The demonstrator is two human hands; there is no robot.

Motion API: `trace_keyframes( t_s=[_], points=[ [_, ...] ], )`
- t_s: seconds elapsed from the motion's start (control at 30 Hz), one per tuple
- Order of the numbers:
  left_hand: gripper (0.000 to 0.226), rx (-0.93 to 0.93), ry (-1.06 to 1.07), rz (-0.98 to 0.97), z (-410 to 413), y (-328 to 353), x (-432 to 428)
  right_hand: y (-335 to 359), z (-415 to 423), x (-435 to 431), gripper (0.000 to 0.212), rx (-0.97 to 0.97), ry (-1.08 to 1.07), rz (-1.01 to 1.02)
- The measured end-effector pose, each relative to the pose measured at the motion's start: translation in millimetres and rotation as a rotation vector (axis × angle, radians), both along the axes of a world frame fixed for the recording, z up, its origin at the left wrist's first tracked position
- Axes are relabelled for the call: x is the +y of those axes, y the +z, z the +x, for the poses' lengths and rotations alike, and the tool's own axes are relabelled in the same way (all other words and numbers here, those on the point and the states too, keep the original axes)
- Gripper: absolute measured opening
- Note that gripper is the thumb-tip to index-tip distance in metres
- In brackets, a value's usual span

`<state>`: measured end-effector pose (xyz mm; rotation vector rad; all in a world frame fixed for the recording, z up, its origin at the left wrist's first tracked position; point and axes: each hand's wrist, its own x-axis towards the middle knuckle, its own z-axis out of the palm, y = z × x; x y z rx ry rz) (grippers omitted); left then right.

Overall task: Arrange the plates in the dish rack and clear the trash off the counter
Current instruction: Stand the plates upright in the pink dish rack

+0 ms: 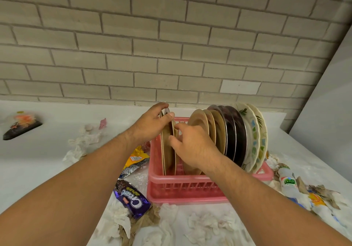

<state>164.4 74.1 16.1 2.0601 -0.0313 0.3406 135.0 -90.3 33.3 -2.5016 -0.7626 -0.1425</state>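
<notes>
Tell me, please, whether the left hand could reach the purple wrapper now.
Probably, once freed: the left hand grips tan plates in the pink rack, yet the purple wrapper lies exposed on the counter beside the rack.

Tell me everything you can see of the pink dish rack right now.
The pink dish rack, plastic-looking, is a rectangular basket with slotted walls and a flat rim. It sits level on the white counter. Inside, tan plates stand on edge at its left end, held by the left hand and right hand; other plates fill its right end.
</notes>
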Motion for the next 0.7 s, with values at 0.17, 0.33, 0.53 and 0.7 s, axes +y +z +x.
trace_keyframes(
  t_s=[0.17,0.33,0.53,0.7],
  points=[
    [0.041,-0.030,0.018,-0.003,3,-2,-2,12,6,3,0.013,-0.019,-0.124,-0.105],
    [0.045,-0.032,0.040,0.058,3,-4,1,56,20,-19,0.012,-0.175,-0.265,-0.149],
    [0.047,-0.033,0.029,0.083,5,-4,-1,52,23,-22,0.008,-0.189,-0.313,-0.225],
    [0.047,-0.028,0.040,0.093,5,-6,0,22,20,-14,0.027,-0.110,-0.256,-0.293]
  ],
)
